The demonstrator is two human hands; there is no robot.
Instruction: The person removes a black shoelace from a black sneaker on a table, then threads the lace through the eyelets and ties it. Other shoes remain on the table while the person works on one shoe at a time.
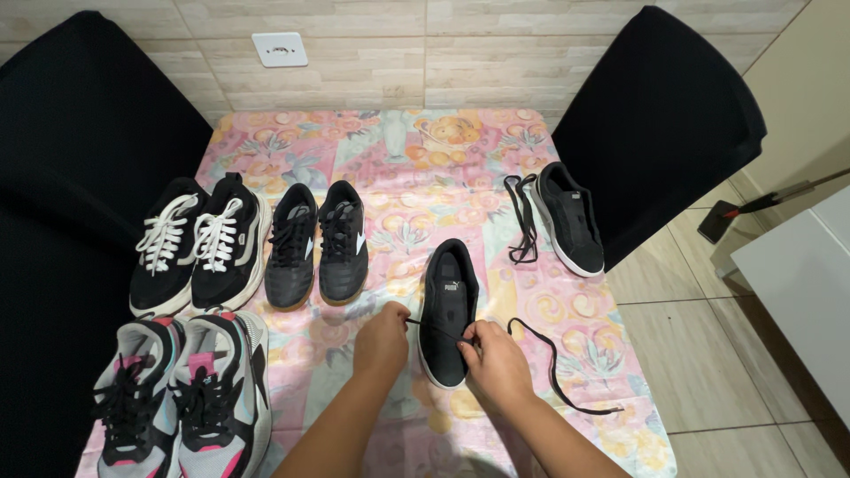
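Floral worktop (460, 168): left hand (382, 341) and right hand (496, 363) pinch a limp black lace (553, 363), probably threading the light, soft shoe (449, 305).

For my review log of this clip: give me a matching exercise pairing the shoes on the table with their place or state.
Things:
1. black sneaker
2. unlaced black sneaker
3. grey and pink sneakers
4. white-laced black sneakers

Descriptions:
A. near left corner
B. far right, loose lace beside it
C. between both hands, lace being threaded
D. far left

Pairs: 1-C, 2-B, 3-A, 4-D
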